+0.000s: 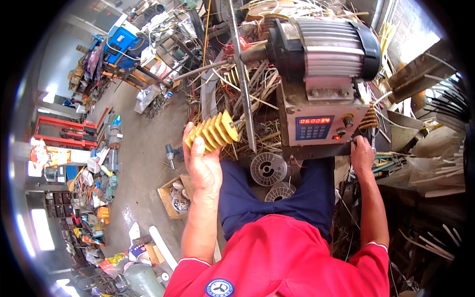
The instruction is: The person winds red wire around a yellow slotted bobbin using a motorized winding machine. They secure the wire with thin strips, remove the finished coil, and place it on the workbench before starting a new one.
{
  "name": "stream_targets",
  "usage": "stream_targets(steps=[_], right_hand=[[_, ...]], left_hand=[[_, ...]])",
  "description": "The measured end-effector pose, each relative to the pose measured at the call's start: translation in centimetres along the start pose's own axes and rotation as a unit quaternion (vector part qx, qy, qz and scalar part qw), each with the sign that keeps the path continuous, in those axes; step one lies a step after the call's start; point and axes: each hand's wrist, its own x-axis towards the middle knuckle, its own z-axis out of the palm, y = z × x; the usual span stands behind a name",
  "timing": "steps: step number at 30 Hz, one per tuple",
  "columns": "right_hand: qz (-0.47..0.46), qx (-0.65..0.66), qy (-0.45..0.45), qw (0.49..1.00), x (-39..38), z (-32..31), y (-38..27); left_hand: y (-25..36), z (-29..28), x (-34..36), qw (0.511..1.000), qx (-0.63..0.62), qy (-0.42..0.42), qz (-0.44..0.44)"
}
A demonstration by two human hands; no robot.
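My left hand (204, 166) is raised left of the machine, its thumb and fingers closed round a yellow ribbed coil former (213, 132) with deep parallel grooves. The former is clear of the machine and tilted up to the right. At the lower right corner of the winding machine's control box (316, 101), my right hand (362, 154) is closed on a small dark part that I cannot make out. The box front has a lit red display (313, 121), a blue keypad (311, 132) and a black knob (348, 120). A finned grey motor (332, 47) is mounted on top.
A flat metal bar (243, 84) slants down beside the motor shaft. Behind it lie heaps of cut strips (257, 91). Round plastic spools (268, 169) stand by my legs. Left on the floor are a cardboard box (170, 200), a power drill (171, 152) and a red pallet jack (67, 132).
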Motion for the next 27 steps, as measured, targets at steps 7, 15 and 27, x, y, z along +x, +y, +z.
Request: stream_targets(steps=[7, 15, 27], right_hand=[[-0.015, -0.016, 0.025, 0.999, 0.3, -1.0, -1.2], [0.071, 0.268, 0.102, 0.955, -2.7, -3.6, -1.5], [0.054, 0.694, -0.15, 0.702, -2.6, -7.6, -25.5]], left_hand=[[-0.9, 1.0, 1.7, 0.998, -0.04, -0.027, -0.042], [-1.8, 0.8, 3.8, 0.985, -0.038, -0.072, -0.154], [-0.6, 0.5, 4.5, 0.974, 0.071, -0.162, -0.139]])
